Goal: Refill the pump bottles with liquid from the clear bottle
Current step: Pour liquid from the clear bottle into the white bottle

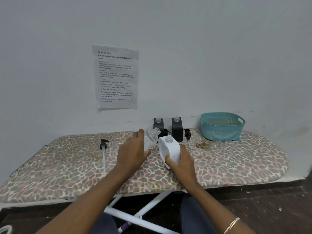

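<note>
On my feed, a person's left hand [133,149] grips a clear bottle [150,138], fingers [140,134] curled round its body. The hand holds it tilted just left of the white pump bottle [169,147], its uncapped mouth raised toward that bottle's open neck but short of it; I cannot tell how much liquid is inside. The right hand [183,162] grasps the white pump bottle low down, thumb across the front and fingers wrapped behind, keeping it roughly upright over the leopard-print ironing board [67,166]. The white pump bottle is squarish, matte and unlabelled, with a clear threaded neck and no pump fitted. Directly behind it, against the wall, stand a dark grey pump bottle [159,126] and a second dark grey pump bottle [177,130], the same shape, upright, necks open too. A black pump head [166,132] lies between those two and a second pump head [187,133] just right of them. A third pump head [103,144], trailing a long pale tube, lies well to the left of the white pump bottle. Behind and to the right of it sits a teal plastic basket [222,130]. On the wall, up and left of the white pump bottle, a printed sheet [116,76] reads "TASK ID: 3797" and "Portion mixed nuts into small ziplock bags". Numbered steps follow, beginning "Open the large bag of mixed nuts".
</note>
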